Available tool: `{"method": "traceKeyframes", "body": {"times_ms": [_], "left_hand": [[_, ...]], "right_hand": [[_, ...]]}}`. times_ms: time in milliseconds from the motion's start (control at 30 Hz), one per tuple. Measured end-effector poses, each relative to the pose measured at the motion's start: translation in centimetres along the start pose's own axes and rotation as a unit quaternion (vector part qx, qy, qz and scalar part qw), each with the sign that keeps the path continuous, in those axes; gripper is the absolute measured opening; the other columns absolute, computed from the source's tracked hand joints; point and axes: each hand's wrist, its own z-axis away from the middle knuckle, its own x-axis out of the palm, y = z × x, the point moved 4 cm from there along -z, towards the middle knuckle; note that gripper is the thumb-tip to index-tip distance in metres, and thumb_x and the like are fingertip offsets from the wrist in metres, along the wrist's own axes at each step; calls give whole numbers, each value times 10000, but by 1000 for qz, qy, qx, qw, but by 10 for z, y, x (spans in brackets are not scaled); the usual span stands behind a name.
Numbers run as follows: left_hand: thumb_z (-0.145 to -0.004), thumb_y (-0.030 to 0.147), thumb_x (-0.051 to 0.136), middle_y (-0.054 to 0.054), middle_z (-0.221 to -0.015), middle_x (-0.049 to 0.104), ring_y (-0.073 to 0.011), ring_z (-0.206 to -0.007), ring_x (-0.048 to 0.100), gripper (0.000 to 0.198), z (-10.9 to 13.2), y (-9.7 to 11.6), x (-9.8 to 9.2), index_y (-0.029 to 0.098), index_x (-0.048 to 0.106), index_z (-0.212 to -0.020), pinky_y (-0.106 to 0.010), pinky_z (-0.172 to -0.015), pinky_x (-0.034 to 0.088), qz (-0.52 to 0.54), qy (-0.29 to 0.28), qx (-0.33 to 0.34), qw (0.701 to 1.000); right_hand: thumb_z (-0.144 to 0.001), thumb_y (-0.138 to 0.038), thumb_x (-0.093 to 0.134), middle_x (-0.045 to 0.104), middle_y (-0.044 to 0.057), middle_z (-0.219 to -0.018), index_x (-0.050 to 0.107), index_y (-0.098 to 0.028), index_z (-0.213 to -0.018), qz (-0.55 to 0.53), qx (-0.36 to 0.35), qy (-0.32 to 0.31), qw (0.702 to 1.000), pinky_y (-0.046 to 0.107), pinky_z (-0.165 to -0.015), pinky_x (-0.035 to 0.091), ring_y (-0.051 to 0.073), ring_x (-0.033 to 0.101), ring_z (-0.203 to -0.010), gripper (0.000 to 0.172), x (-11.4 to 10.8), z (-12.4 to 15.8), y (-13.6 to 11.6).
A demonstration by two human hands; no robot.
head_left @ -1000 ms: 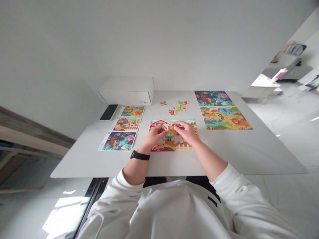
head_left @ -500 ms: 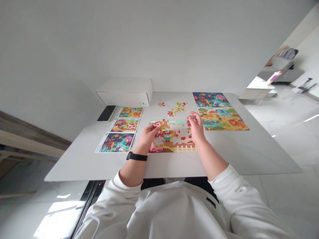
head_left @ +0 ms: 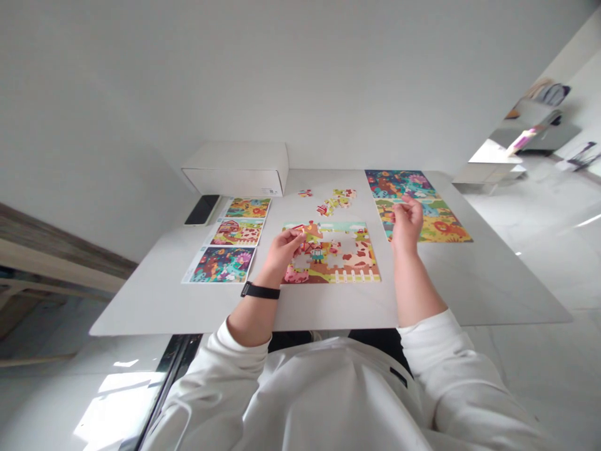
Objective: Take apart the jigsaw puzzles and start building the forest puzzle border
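Note:
My left hand [head_left: 284, 250] pinches a brown-and-green puzzle piece [head_left: 311, 230] between thumb and fingertips, over the upper left of the farm jigsaw puzzle [head_left: 359, 274]. Grey gaps show in the middle of that puzzle, and my left hand hides part of its left side. To the right of it, my right hand [head_left: 407, 222] hovers above the finished animal puzzle [head_left: 446, 228], its fingers loosely bent and apart, with nothing visible in them. Several loose puzzle pieces [head_left: 335, 203] lie behind the farm puzzle, and one small piece [head_left: 305, 193] lies apart from them.
A printed sheet with three pictures [head_left: 221, 265] lies at the left, beside a phone [head_left: 202, 210]. Behind them a white box [head_left: 235, 181] stands against the wall. At the back right lies a dark, colourful puzzle [head_left: 399, 183]. The table [head_left: 507, 294] has rounded corners.
My right hand has moved right, from the farm puzzle's right edge to above the animal puzzle. My left hand keeps the puzzle piece at nearly the same spot. The view has shifted slightly.

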Motion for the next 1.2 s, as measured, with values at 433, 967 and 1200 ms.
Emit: {"method": "traceKeyframes", "body": {"times_ms": [433, 967, 1200], "left_hand": [[-797, 587, 822, 31, -614, 540, -95, -533, 472, 411, -4, 13, -41, 207, 668, -771, -224, -482, 358, -20, 124, 33, 991], [-745, 613, 862, -41, -778, 695, -109, -611, 582, 449, 9, 10, -69, 184, 755, -828, -205, -493, 382, -64, 81, -17, 995], [-722, 614, 887, 6, -697, 650, -95, -567, 543, 484, 9, 7, -62, 185, 704, -853, -210, -508, 396, -48, 52, -4, 997]], "right_hand": [[-977, -294, 600, 806, 73, -1019, 767, -260, -1213, 157, -160, -397, 890, 386, -858, 581, 247, 737, -896, 291, 62, 98, -48], [-970, -301, 604, 835, 54, -1042, 813, -284, -1111, 171, -132, -452, 865, 403, -825, 600, 234, 741, -794, 252, 70, 110, -40], [-976, -271, 605, 784, 83, -1116, 760, -271, -1186, 160, -155, -468, 855, 430, -862, 626, 246, 747, -884, 261, 75, 118, -36]]}}
